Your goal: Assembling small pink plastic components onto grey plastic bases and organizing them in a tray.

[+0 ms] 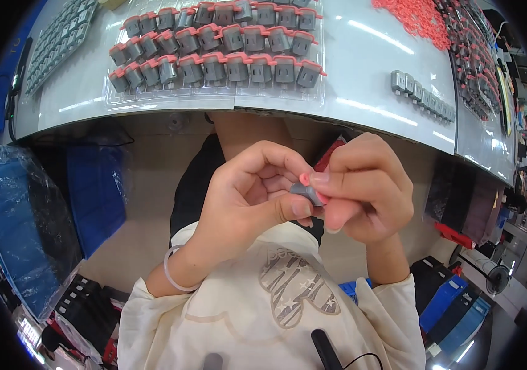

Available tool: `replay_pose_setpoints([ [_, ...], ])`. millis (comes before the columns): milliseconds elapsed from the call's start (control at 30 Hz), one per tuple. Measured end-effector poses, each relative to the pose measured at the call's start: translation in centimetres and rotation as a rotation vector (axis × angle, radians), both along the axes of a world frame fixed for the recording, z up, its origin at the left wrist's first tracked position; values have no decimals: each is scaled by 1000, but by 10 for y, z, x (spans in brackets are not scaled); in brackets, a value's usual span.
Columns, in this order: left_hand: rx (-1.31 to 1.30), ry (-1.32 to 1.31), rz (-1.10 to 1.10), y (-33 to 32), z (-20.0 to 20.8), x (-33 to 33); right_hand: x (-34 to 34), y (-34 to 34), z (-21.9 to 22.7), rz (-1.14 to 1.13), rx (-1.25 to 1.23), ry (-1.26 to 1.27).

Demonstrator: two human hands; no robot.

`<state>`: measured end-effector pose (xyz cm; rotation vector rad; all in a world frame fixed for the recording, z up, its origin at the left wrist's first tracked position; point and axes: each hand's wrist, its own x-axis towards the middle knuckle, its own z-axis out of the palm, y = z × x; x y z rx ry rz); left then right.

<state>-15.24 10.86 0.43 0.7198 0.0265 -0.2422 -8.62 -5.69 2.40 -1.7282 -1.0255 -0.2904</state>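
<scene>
Between the thumb and fingers of my left hand (242,197) is a small grey metal motor (302,190), held above my lap. My right hand (371,185) is closed at the motor's right end, thumb and fingers pinching a pink rubber ring (304,177). Some pink shows along that end of the motor too, partly covered by my fingers, so I cannot tell how far the ring goes around it. Both hands touch in front of my cream shirt, just off the table's near edge.
On the white table (343,86), a clear plastic tray (214,98) holds rows of grey motors with pink rings. Bare motors (420,95) stand in a line at the right, near a heap of pink rings (414,18). Another motor tray (60,40) lies left. Blue bins (26,216) stand beside me.
</scene>
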Motion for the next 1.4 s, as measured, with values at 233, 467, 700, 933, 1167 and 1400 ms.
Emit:
replay_pose_setpoints([
  [233, 233, -64, 63, -6, 11, -6, 3, -15, 7, 119, -119, 206],
  [467, 551, -348, 163, -1, 19, -11, 0, -8, 20, 206, -74, 246],
  [700, 658, -470, 15, 8, 26, 4, 5, -6, -2, 160, 101, 118],
  [933, 220, -192, 106, 2, 2, 5, 6, 8, 7, 31, -14, 323],
  [1167, 71, -74, 48, 34, 14, 11, 39, 27, 38, 84, -274, 290],
  [1400, 353, -50, 74, 53, 10, 9, 166, 98, 57, -27, -362, 305],
])
